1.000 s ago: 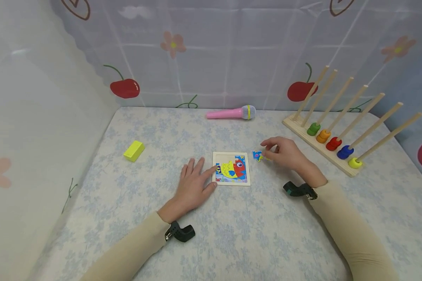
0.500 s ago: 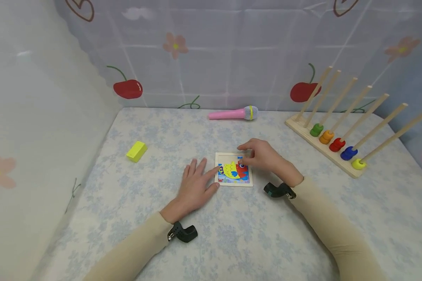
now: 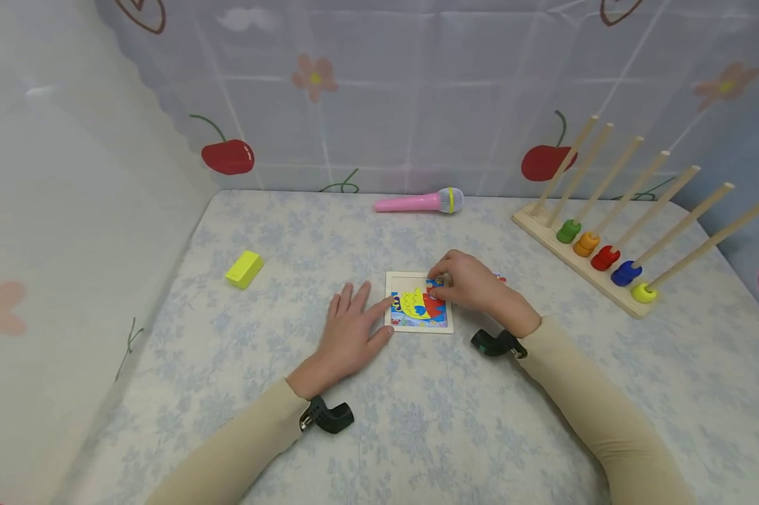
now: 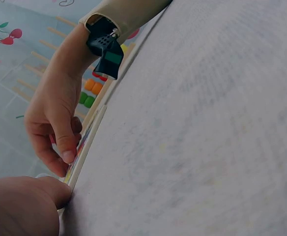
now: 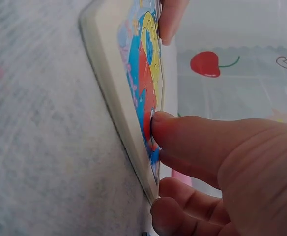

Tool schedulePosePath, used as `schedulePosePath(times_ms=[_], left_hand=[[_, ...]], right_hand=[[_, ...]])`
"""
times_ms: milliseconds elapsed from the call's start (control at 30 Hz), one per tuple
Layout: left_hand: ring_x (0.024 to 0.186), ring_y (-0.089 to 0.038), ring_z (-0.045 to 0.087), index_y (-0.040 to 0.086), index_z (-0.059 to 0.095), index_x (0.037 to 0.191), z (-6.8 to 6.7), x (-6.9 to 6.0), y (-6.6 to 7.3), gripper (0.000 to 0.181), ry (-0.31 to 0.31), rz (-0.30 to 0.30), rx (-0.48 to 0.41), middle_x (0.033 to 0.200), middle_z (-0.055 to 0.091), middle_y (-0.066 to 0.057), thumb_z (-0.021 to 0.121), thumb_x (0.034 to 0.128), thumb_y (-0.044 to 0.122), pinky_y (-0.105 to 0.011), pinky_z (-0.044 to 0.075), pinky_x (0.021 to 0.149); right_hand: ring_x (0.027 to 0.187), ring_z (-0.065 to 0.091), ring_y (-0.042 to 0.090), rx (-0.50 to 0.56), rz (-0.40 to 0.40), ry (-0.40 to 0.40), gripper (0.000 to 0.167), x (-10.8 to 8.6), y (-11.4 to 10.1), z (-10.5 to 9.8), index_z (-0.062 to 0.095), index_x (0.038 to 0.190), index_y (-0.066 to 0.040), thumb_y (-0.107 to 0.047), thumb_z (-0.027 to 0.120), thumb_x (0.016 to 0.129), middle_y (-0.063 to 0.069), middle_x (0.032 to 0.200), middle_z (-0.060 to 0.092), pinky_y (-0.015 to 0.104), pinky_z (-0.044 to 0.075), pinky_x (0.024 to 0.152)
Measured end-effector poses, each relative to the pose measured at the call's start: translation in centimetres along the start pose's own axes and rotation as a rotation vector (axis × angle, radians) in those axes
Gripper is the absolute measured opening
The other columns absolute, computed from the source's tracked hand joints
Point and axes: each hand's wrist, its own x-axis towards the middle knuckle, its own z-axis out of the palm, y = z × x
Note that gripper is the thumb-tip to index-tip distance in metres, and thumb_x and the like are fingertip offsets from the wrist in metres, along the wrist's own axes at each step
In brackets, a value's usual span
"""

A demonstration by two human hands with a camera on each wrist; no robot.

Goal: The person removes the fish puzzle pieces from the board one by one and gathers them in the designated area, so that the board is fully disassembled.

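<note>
A small wooden-framed puzzle board (image 3: 419,331) with a red, yellow and blue fish lies flat on the table. My left hand (image 3: 352,335) rests palm down at its left side, fingers spread, with the index finger and thumb touching the frame. Over the board's upper right is my right hand (image 3: 471,282), its thumb and index finger bent together on a puzzle piece (image 5: 148,101) at the fish's red head. That piece is partly hidden by the fingers. A bare strip shows along the upper left inside the frame. Behind the right hand, a small reddish piece (image 3: 500,277) peeks out.
A pink toy microphone (image 3: 417,203) lies near the back edge of the table. At the left is a yellow block (image 3: 245,269). A wooden peg rack (image 3: 581,261) with coloured beads stands at the right. Printed curtains border the table.
My right hand has moved left from the loose pieces onto the board's upper right, and its fingers have come closer together there. The left hand has stayed at the frame.
</note>
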Motion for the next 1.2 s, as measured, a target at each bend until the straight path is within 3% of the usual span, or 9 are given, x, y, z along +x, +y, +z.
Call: schedulePosePath(times_ms=[600,967,1200], left_hand=[[0.157,-0.049,0.012,0.022,0.055,0.15,0.0,0.01,-0.02,0.05,0.009,-0.005,-0.017,0.166,0.03,-0.021,0.06,0.1006,0.033,-0.067,0.012,0.124],[0.156,-0.051,0.015,0.02,0.057,0.148,0.02,-0.03,0.15,0.049,0.029,0.012,-0.009,0.165,0.032,-0.022,0.06,0.1,0.033,-0.068,0.014,0.123],[0.155,-0.051,0.015,0.02,0.057,0.148,-0.11,-0.08,0.26,0.049,0.03,0.014,-0.005,0.164,0.032,-0.022,0.06,0.0997,0.032,-0.068,0.014,0.122]], right_hand=[[0.095,0.054,0.025,0.002,0.0,-0.038,0.026,0.61,0.2,-0.07,0.074,0.111,-0.003,-0.019,0.078,0.091,0.015,0.116,0.062,0.039,0.05,0.087],[0.092,0.057,0.025,-0.011,-0.002,-0.009,0.027,0.34,-0.15,0.08,0.073,0.11,-0.004,-0.021,0.079,0.09,0.012,0.111,0.066,0.039,0.053,0.086],[0.093,0.057,0.025,-0.001,-0.013,0.011,0.039,0.14,-0.2,0.06,0.071,0.122,-0.002,-0.021,0.08,0.09,0.012,0.108,0.066,0.041,0.053,0.088]])
